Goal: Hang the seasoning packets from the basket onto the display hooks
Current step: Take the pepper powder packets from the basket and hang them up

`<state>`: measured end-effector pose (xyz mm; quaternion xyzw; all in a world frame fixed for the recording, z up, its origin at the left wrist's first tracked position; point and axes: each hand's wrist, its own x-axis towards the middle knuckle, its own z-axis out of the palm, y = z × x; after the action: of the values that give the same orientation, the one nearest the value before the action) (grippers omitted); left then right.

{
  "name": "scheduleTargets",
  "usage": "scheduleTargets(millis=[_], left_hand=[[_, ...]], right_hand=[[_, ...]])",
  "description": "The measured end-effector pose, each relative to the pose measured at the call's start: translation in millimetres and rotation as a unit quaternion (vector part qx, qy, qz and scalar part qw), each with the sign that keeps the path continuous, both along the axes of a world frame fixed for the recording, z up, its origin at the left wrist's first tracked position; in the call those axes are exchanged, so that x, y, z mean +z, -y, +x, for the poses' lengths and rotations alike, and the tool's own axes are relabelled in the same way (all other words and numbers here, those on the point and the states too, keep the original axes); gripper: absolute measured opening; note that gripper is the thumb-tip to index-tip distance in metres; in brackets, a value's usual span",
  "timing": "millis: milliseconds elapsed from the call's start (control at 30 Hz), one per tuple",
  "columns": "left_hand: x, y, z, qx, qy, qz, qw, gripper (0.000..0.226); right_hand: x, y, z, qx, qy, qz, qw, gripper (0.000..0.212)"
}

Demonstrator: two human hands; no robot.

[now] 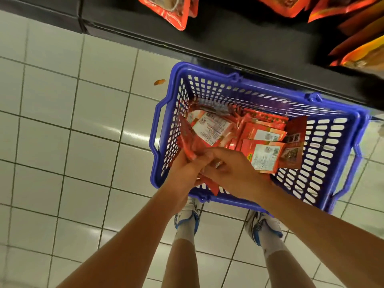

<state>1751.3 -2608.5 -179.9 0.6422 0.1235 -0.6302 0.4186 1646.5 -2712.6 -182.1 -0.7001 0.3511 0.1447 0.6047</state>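
Both arms reach down into the blue basket [340, 142] on the tiled floor [62, 121]. The left hand [187, 165] curls its fingers around a bunch of red seasoning packets [195, 142] at the basket's near left corner. The right hand [230, 171] meets it knuckles up, fingers bent onto the same bunch. More packets [268, 154] lie loose inside; hung packets [176, 11] dangle above

You've got red-orange seasoning packets [264, 140] heaped, mostly label-up, in the blue slatted basket [324, 146]; display hooks probably out of frame.
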Motion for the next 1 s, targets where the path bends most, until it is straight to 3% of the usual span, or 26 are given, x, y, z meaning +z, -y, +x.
scheduleTargets(millis=[33, 100, 200, 267, 400, 500, 567, 700, 800, 900, 1000], left_hand=[[-1.3, -2.9, 1.7, 0.022, 0.003, 0.019, 1.000, 0.034], [-4.9, -9.4, 6.7, 0.053, 0.009, 0.040, 0.998, 0.036], [-9.2, -19.8, 13.8, 0.059, 0.009, 0.024, 0.998, 0.057], [-12.5, -26.8, 15.7, 0.060, -0.004, 0.005, 0.998, 0.065], [-26.3, -40.5, 16.7, 0.061, -0.004, -0.001, 0.998, 0.044], [-29.8, -47.6, 17.6, 0.071, -0.005, 0.013, 0.997, 0.036], [-27.1, -48.5, 18.1, 0.065, -0.004, 0.024, 0.998, 0.036], [-15.9, -49.1, 20.0, 0.075, 0.002, 0.028, 0.997, 0.037], [-1.1, -44.2, 19.9, 0.106, -0.004, 0.021, 0.994, 0.039], [13.2, -35.9, 15.6, 0.127, -0.002, 0.004, 0.992, 0.037], [29.4, -27.0, 10.2, 0.146, 0.003, -0.007, 0.989, 0.039]], right_hand=[[-2.5, 4.1, 2.4, -0.006, -0.018, 0.041, 0.999, 0.018], [-14.9, 15.9, 8.0, -0.029, -0.036, 0.028, 0.999, 0.019], [-50.9, 41.3, 18.5, -0.085, -0.088, -0.167, 0.978, 0.018], [-80.9, 57.5, 30.8, -0.027, -0.142, -0.268, 0.953, 0.027], [-133.4, 67.5, 58.1, 0.157, -0.232, -0.285, 0.917, 0.064], [-146.6, 62.2, 61.5, 0.193, -0.268, -0.376, 0.866, 0.043], [-141.7, 63.0, 53.8, 0.150, -0.252, -0.396, 0.870, 0.024], [-106.5, 73.7, 32.1, 0.001, -0.143, -0.293, 0.945, 0.015], [-71.4, 89.9, 13.2, -0.106, -0.106, -0.180, 0.972, 0.011], [-39.1, 101.8, -3.5, -0.194, -0.097, -0.025, 0.976, 0.005], [-15.1, 106.6, -18.2, -0.234, -0.074, 0.092, 0.965, 0.013]])
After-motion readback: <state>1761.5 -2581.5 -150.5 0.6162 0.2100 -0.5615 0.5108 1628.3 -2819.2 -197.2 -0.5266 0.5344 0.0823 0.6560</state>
